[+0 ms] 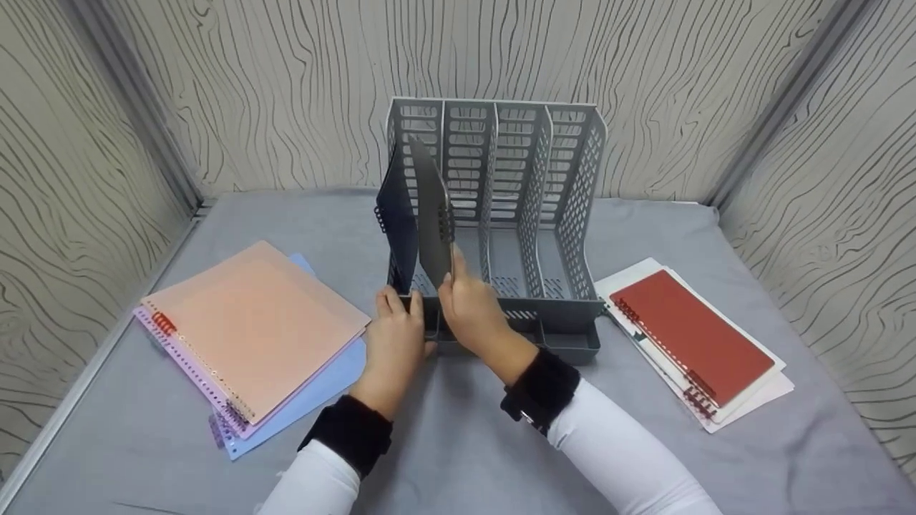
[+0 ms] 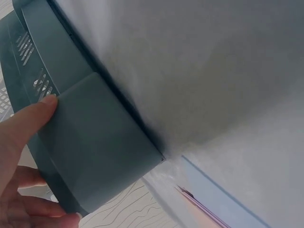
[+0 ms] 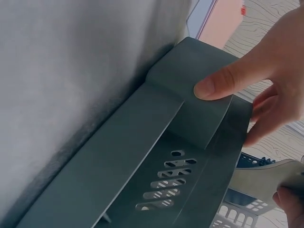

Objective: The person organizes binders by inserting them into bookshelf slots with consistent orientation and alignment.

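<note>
A grey file organizer (image 1: 565, 308) with upright dividers stands in the middle of the head view. My left hand (image 1: 396, 340) grips its front left corner, thumb on the small front tray and fingers at the side, as the left wrist view shows. A dark navy loose-leaf notebook (image 1: 398, 218) stands in the leftmost slot. Just right of it, my right hand (image 1: 478, 311) pinches the near edge of a grey ring-bound notebook (image 1: 431, 207), held upright over the left part of the organizer. Whether its lower edge touches the slot floor is hidden.
On the left lies a stack of loose-leaf notebooks, a peach one (image 1: 250, 329) on top, with lilac and blue ones (image 1: 315, 400) below. A red notebook (image 1: 690, 336) tops white and pinkish ones at right. A patterned wall (image 1: 300, 93) rises behind the grey cloth (image 1: 458, 443).
</note>
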The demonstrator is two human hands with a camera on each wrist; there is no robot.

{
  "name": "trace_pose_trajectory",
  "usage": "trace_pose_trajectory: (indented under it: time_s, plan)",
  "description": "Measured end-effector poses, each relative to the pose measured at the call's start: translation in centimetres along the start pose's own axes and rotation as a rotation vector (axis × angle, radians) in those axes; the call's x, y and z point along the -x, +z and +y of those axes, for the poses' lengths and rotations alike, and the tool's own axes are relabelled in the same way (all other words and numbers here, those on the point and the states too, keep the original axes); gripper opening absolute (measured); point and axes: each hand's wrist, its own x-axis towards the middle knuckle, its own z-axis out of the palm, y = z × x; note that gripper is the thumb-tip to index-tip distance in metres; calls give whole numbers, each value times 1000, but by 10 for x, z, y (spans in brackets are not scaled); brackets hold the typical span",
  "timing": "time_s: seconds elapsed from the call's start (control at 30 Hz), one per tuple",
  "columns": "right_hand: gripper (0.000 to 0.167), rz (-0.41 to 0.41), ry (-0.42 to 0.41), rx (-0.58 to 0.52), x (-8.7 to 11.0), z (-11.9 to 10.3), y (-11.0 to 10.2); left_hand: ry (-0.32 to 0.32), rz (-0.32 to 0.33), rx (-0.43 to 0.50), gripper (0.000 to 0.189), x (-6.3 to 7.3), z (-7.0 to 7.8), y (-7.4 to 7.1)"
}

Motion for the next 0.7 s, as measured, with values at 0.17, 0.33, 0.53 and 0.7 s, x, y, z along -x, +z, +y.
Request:
trace_pose_trajectory:
  time_s: [0.17, 0.33, 0.53, 0.7]
  plan:
    - [48, 42, -39, 17, -14, -4, 10, -3, 17, 19, 88, -1, 0, 2]
    - [52, 68, -76, 49, -24, 2, 20, -3, -6, 32, 88, -2, 1, 1]
    - [53, 125, -74, 67, -35, 11, 31, 2, -37, 38, 88, -4, 2, -1]
    - [55, 96, -38, 45, -46, 12, 39, -13, -42, 48, 86, -3, 0, -1]
